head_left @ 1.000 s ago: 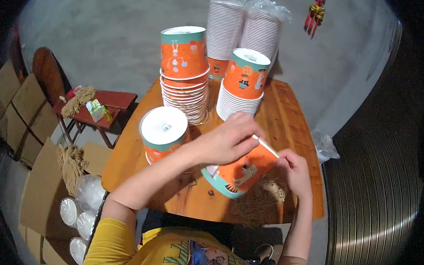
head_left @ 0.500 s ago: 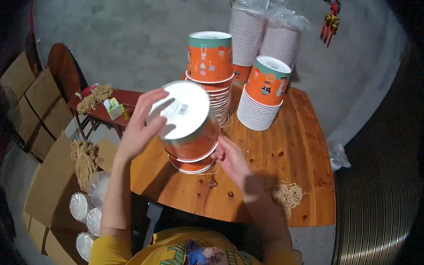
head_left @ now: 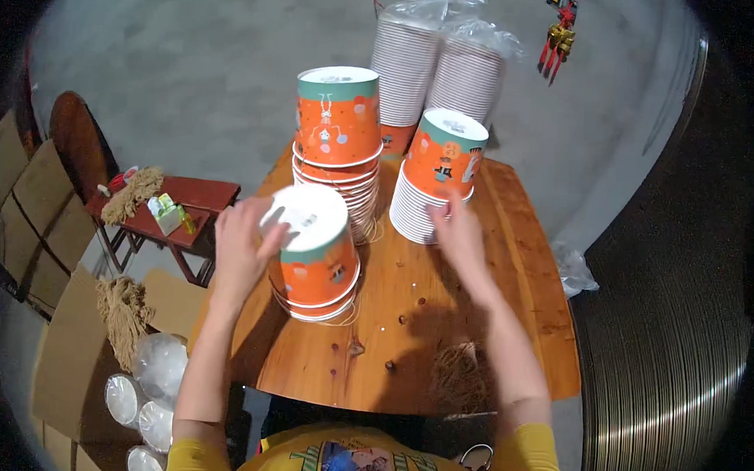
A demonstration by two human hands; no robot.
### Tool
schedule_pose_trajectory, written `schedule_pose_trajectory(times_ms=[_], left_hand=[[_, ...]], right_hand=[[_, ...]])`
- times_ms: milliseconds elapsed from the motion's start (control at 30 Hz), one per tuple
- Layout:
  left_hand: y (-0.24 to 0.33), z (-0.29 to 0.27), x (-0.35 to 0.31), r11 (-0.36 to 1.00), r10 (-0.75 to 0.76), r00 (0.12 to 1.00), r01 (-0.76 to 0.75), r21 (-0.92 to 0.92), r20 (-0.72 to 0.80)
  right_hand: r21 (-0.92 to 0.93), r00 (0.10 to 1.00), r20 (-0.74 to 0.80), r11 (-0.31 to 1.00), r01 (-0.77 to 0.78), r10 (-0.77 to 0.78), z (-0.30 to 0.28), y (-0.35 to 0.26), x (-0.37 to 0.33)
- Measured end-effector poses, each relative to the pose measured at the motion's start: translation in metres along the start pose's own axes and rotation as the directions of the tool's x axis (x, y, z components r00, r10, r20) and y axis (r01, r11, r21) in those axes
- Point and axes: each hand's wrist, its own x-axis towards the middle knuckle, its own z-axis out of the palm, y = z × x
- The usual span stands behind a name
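Yellow short-sleeved shirt (head_left: 376,438) with green-striped lettering (head_left: 304,465) and multicoloured print (head_left: 370,464)

Makeshift workroom, stacked tubs (head_left: 312,275), open carton (head_left: 66,369)

Open counter (head_left: 408,292) ran rightward from the near bucket stack (head_left: 315,275) to the twine heap (head_left: 457,380) and back through a narrow gap between the tall stack (head_left: 338,120) and the right-hand stack (head_left: 443,158), beyond which the wrapped stacks (head_left: 398,72) barred the way.

a short stack of nested buckets (head_left: 310,275) stands upside down, orange with a teal band, white base uppermost; at its two o'clock, a second inverted stack (head_left: 428,172) shows one orange bucket above many close-set white rims.
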Motion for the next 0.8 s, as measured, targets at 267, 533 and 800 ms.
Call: schedule_pose_trajectory(times_ms=[267, 533, 800], left_hand=[[-0.002, 0.023, -0.022, 0.984, -0.134, 0.987, 0.121, -0.132, -0.091], [0.079, 0.029, -0.033, 0.948, 0.229, 0.972, -0.233, -0.215, -0.042], [0.108, 0.083, -0.034, 0.851, 0.293, 0.947, -0.195, -0.487, 0.132]], right_hand=[[-0.18, 0.995, -0.098, 0.983, -0.033, 0.015, -0.039, 0.015, 0.096], [-0.098, 0.995, 0.082, 0.993, 0.059, -0.051, -0.053, 0.035, 0.133], [0.153, 1.0, -0.008, 0.988, 0.02, -0.019, -0.085, 0.041, 0.157]])
